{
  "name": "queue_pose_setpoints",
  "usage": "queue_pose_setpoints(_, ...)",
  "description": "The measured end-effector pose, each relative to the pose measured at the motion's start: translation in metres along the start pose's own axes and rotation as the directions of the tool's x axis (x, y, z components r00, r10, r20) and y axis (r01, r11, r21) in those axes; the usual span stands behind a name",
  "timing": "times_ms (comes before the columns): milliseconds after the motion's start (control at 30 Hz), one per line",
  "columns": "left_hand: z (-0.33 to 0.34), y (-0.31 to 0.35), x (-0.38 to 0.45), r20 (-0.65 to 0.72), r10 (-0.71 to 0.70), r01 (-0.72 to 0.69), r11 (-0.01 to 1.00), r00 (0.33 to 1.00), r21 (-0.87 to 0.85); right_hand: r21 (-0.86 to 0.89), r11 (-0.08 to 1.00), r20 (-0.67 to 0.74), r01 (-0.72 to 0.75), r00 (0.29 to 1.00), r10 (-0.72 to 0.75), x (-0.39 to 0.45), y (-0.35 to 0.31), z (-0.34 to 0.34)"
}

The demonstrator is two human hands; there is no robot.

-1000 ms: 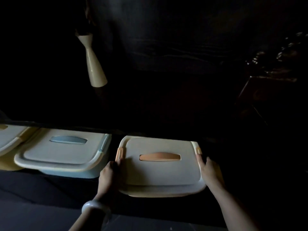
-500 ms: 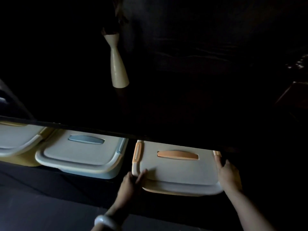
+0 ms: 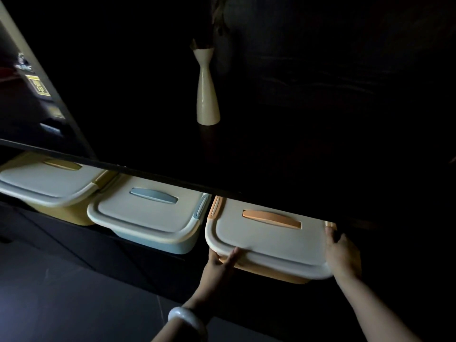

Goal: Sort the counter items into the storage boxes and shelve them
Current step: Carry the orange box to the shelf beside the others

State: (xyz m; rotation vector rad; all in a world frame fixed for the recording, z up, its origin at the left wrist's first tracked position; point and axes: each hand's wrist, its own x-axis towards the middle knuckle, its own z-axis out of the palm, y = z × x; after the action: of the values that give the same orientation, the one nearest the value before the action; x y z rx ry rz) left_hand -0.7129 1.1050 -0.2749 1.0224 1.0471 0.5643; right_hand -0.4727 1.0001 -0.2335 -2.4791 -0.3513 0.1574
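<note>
An orange storage box [image 3: 269,239] with a pale lid and orange handle sits on the low shelf under a dark counter, its back part hidden beneath the counter edge. My left hand [image 3: 218,266] touches its front left corner, thumb on the lid rim and fingers under the rim. My right hand [image 3: 341,253] lies against the box's right side, fingers reaching toward the orange side latch. To its left stand a blue box [image 3: 150,213] and a yellow box [image 3: 49,183], both lidded.
A cream vase [image 3: 207,95] stands on the dark counter top [image 3: 296,156] above the boxes. A slanted panel with a yellow label [image 3: 37,87] is at the far left. Dark floor [image 3: 61,304] lies in front of the shelf.
The orange box has slid further back under the counter. My left hand shifted from the box's left side to its front left corner. The view swung left.
</note>
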Motion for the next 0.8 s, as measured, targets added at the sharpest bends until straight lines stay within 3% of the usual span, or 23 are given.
queue_pose_setpoints(200,0.002,-0.005,0.002,0.02,0.015,-0.013,0.994,1.0,-0.106,0.004,0.999,0.022,0.05,0.999,-0.05,0.003,0.0,0.002)
queue_pose_setpoints(367,0.004,-0.001,-0.003,0.029,0.021,-0.016,0.989,0.999,-0.145,0.125,0.991,0.122,-0.049,0.992,0.033,0.007,-0.002,0.004)
queue_pose_setpoints(533,0.007,0.015,-0.013,0.072,0.022,-0.003,0.967,0.997,-0.254,0.149,0.987,0.142,-0.059,0.989,0.037,0.007,-0.001,0.005)
queue_pose_setpoints(800,0.007,0.022,-0.018,0.074,0.017,-0.001,0.978,0.997,-0.207,0.15,0.985,0.164,-0.09,0.984,0.065,0.004,-0.003,0.005)
